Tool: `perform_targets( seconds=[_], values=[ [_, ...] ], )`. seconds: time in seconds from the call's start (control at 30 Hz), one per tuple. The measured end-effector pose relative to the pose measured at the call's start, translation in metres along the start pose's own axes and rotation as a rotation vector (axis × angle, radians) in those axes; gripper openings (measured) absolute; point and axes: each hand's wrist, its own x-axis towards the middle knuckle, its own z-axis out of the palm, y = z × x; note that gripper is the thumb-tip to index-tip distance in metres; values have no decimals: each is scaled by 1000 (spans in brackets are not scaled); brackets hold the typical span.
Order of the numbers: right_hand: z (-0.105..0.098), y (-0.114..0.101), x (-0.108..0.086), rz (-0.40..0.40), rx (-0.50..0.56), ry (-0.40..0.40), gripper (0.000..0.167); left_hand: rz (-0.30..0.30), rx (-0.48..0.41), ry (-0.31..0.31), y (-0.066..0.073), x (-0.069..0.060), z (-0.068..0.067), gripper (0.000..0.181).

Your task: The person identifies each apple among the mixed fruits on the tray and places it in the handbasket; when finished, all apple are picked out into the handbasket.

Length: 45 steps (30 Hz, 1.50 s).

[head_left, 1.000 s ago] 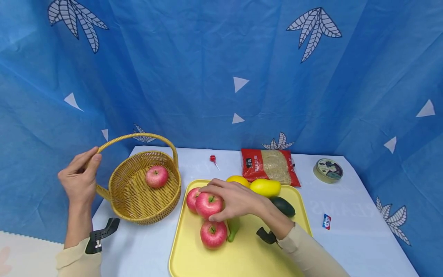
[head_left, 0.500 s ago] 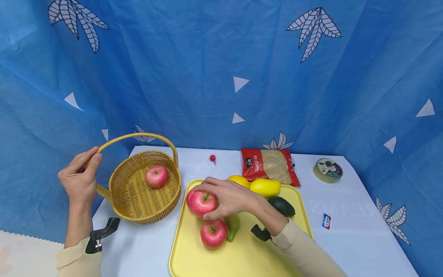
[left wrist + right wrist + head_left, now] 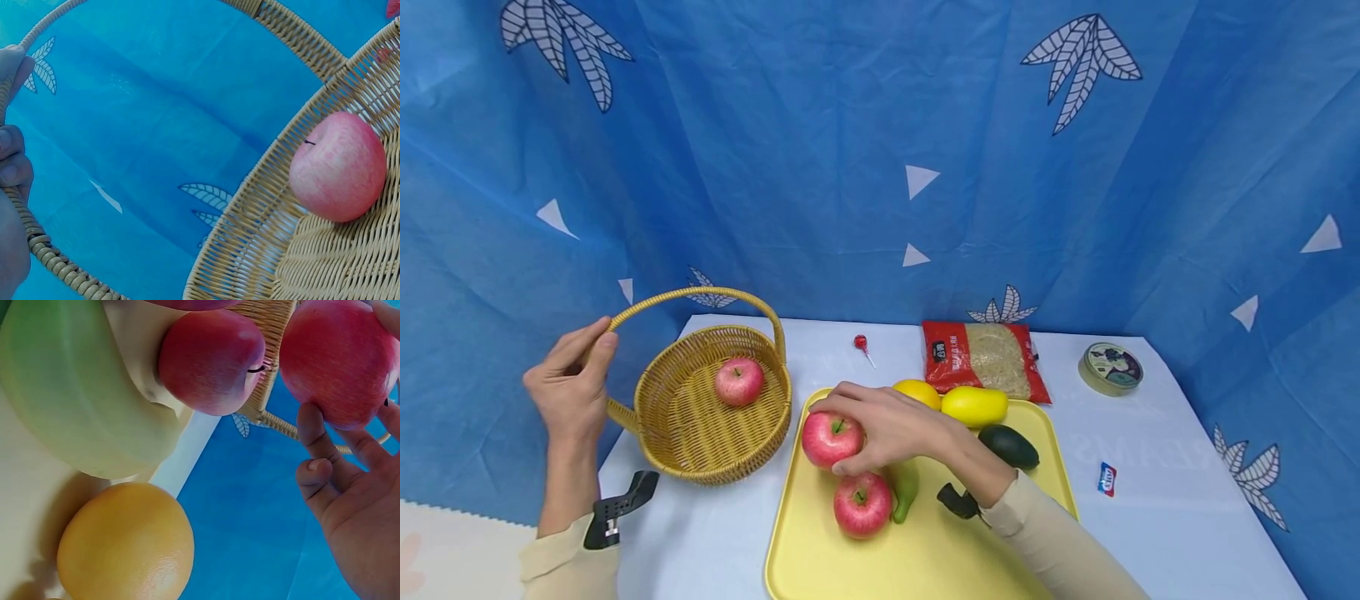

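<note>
The left hand (image 3: pixel 574 387) grips the handle (image 3: pixel 711 292) of a yellow wicker basket (image 3: pixel 700 450), which has one red apple (image 3: pixel 740 382) inside. In the left wrist view, the left hand (image 3: pixel 14 169) curls round that handle. Over the left back part of a yellow tray (image 3: pixel 940 550), the right hand (image 3: pixel 891 425) holds a red apple (image 3: pixel 831 440). Another apple (image 3: pixel 862 505) lies on the tray just in front of it. The right wrist view shows the held apple (image 3: pixel 340 359) between the thumb and fingers of the right hand (image 3: pixel 356 481), with a second apple (image 3: pixel 212 362) beside it.
Also on the tray are a green fruit (image 3: pixel 905 492), an orange (image 3: pixel 917 392), a yellow fruit (image 3: pixel 975 407) and a dark green one (image 3: pixel 1008 447). Behind lie a lollipop (image 3: pixel 861 342) and a red food bag (image 3: pixel 985 360). A round tin (image 3: pixel 1111 369) and small packet (image 3: pixel 1107 479) are right.
The right hand has moved left with the held apple, which now covers the apple behind it in the head view. The left hand and basket have stayed nearly still.
</note>
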Motion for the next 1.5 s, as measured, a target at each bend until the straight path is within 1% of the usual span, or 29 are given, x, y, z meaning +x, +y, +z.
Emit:
perform_targets(
  seconds=[0.27, 0.4, 0.5, 0.63, 0.87, 1.0, 1.2, 1.37, 1.5],
  values=[
    [-2, -7, 7, -37, -47, 15, 71, 22, -8, 17, 9, -1, 6, 21],
    [-3, -10, 10, -53, -53, 16, 71, 34, -81, 31, 12, 0, 10, 21],
    [-4, -11, 12, -57, -50, 13, 71, 34, -155, 40, 14, 0, 11, 21],
    [-5, -13, 14, -57, -37, 4, 71, 34, -175, 51, 14, 0, 12, 20],
    [-7, -15, 19, -72, -45, -3, 69, 47, -142, 70, 17, -1, 12, 19],
    [-8, -15, 22, -72, -37, -6, 69, 47, -134, 67, 18, -1, 13, 19],
    [-7, -15, 25, -67, -28, -11, 70, 49, -93, 66, 18, -1, 15, 18],
    [-7, -16, 28, -83, -36, -8, 70, 45, -117, 65, 17, -1, 14, 18],
    [-8, -17, 31, -89, -48, -11, 70, 45, -109, 64, 17, -1, 13, 18]
  ],
)
